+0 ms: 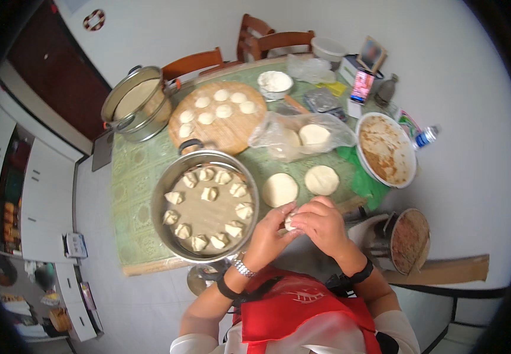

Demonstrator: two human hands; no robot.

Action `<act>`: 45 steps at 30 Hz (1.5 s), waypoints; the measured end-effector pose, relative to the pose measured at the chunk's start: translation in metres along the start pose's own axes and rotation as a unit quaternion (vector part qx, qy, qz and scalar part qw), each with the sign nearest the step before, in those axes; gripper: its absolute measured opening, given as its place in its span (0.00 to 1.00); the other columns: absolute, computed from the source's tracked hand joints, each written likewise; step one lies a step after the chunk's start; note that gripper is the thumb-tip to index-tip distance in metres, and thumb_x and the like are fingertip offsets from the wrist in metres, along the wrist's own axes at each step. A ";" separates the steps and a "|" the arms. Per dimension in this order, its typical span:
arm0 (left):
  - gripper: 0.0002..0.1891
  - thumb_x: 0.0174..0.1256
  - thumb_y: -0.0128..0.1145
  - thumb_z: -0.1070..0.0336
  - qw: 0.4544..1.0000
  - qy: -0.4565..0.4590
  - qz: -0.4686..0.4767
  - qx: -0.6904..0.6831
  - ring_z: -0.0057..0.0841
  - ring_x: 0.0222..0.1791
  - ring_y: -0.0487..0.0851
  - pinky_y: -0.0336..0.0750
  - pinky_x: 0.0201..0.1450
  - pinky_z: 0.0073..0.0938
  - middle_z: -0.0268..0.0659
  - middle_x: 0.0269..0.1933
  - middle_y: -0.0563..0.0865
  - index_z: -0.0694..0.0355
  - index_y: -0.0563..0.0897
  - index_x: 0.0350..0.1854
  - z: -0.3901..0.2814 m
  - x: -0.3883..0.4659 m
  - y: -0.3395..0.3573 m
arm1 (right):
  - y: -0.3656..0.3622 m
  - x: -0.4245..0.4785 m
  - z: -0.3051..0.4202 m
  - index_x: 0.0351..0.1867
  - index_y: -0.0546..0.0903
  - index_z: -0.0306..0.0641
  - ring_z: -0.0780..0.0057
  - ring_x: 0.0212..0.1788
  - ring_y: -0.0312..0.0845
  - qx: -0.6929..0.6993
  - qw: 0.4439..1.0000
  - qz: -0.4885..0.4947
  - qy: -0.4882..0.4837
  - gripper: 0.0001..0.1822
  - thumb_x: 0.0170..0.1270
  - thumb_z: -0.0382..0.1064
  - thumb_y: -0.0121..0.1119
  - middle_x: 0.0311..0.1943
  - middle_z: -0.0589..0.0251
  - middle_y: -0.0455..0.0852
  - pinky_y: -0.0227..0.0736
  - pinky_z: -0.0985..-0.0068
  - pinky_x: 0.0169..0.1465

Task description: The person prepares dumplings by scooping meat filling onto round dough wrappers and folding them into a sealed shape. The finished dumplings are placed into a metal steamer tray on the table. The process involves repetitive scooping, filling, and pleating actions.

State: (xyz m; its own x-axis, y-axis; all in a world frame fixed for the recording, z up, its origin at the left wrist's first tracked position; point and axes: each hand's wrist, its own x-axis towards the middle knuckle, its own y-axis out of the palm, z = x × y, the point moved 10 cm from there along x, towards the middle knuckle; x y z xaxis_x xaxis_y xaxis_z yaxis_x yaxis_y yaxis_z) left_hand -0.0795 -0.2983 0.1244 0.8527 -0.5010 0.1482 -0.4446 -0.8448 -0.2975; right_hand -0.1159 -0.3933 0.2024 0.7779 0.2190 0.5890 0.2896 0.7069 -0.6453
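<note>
Between both hands, just over the table's near edge, is a small white dough dumpling (289, 221). My left hand (273, 230) cups it from the left, and my right hand (321, 223) pinches it from the right with the fingertips. Two flat dough rounds (280, 190) lie on the green tablecloth beyond the hands. To the left stands a round steel steamer tray (158, 221) holding several folded dumplings (218, 240), spaced mostly in a ring. A clear plastic bag (302, 150) with more dough rounds lies farther back.
A round wooden board (224, 132) bears several dough pieces. Behind it stand a steel pot (140, 128) and a flour bowl (275, 84). At right are a white basin (408, 152) with filling residue, a pot of filling (410, 241), a lit phone (362, 86) and a plastic bottle (426, 137).
</note>
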 end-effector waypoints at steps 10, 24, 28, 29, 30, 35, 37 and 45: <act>0.20 0.51 0.67 0.71 0.984 -0.054 -0.168 -0.024 0.35 0.43 0.81 0.75 0.48 0.30 0.43 0.47 0.81 0.62 0.78 0.48 0.114 -0.018 -0.102 | 0.040 0.035 -0.044 0.56 0.76 0.37 0.57 0.48 0.75 -0.028 0.986 0.070 0.149 0.25 0.55 0.35 0.65 0.47 0.53 0.78 0.69 0.67 0.55; 0.18 0.47 0.70 0.64 0.938 -0.225 -0.165 0.205 0.37 0.32 0.81 0.77 0.38 0.32 0.46 0.38 0.83 0.65 0.83 0.41 0.201 -0.013 -0.140 | -0.033 0.058 -0.097 0.46 0.79 0.32 0.62 0.44 0.78 0.069 0.975 0.108 0.182 0.16 0.55 0.31 0.64 0.47 0.53 0.81 0.73 0.73 0.47; 0.18 0.47 0.68 0.65 0.928 -0.227 -0.154 0.254 0.40 0.36 0.83 0.78 0.40 0.35 0.48 0.41 0.83 0.63 0.84 0.43 0.192 -0.016 -0.136 | -0.106 0.090 -0.136 0.48 0.79 0.32 0.72 0.39 0.78 0.034 0.983 0.006 0.179 0.13 0.61 0.30 0.59 0.46 0.56 0.82 0.75 0.76 0.43; 0.19 0.47 0.68 0.66 0.933 -0.236 -0.143 0.231 0.40 0.36 0.83 0.78 0.40 0.35 0.48 0.42 0.83 0.63 0.84 0.44 0.200 -0.016 -0.133 | -0.130 0.095 -0.151 0.49 0.79 0.32 0.73 0.38 0.78 0.022 0.981 -0.042 0.188 0.13 0.63 0.30 0.57 0.46 0.56 0.82 0.75 0.76 0.43; 0.19 0.47 0.67 0.68 0.926 -0.177 -0.145 0.300 0.40 0.36 0.84 0.79 0.39 0.34 0.48 0.41 0.84 0.64 0.84 0.45 0.190 -0.016 -0.134 | -0.146 0.099 -0.177 0.50 0.79 0.32 0.75 0.39 0.78 0.097 0.962 -0.101 0.233 0.13 0.65 0.31 0.55 0.46 0.58 0.82 0.75 0.77 0.44; 0.19 0.49 0.63 0.68 0.929 -0.175 -0.154 0.287 0.41 0.41 0.84 0.77 0.46 0.34 0.49 0.41 0.85 0.68 0.82 0.46 0.208 -0.031 -0.141 | -0.181 0.114 -0.340 0.54 0.78 0.32 0.73 0.47 0.79 0.292 0.876 -0.274 0.270 0.16 0.66 0.34 0.56 0.49 0.61 0.82 0.75 0.75 0.49; 0.26 0.44 0.72 0.64 0.936 -0.204 -0.169 0.231 0.37 0.42 0.82 0.77 0.44 0.34 0.48 0.43 0.83 0.70 0.80 0.48 0.232 -0.038 -0.143 | -0.189 0.104 -0.401 0.48 0.82 0.34 0.65 0.45 0.80 0.162 0.871 -0.337 0.318 0.15 0.61 0.38 0.60 0.45 0.55 0.84 0.75 0.69 0.49; 0.30 0.55 0.67 0.56 0.903 -0.279 -0.079 0.317 0.34 0.44 0.80 0.76 0.49 0.33 0.47 0.46 0.83 0.70 0.75 0.57 0.202 -0.041 -0.135 | -0.107 0.068 -0.558 0.34 0.85 0.34 0.50 0.44 0.81 -0.026 0.801 -0.258 0.540 0.15 0.54 0.43 0.56 0.36 0.44 0.85 0.74 0.60 0.48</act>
State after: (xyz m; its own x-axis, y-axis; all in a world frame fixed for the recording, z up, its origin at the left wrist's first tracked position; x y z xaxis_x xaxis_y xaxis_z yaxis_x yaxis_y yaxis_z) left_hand 0.0014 -0.1262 -0.0324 0.9759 -0.0619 -0.2092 -0.2096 -0.5315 -0.8207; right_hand 0.2170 -0.8292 0.0400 0.5672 -0.8227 0.0389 0.7294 0.4798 -0.4875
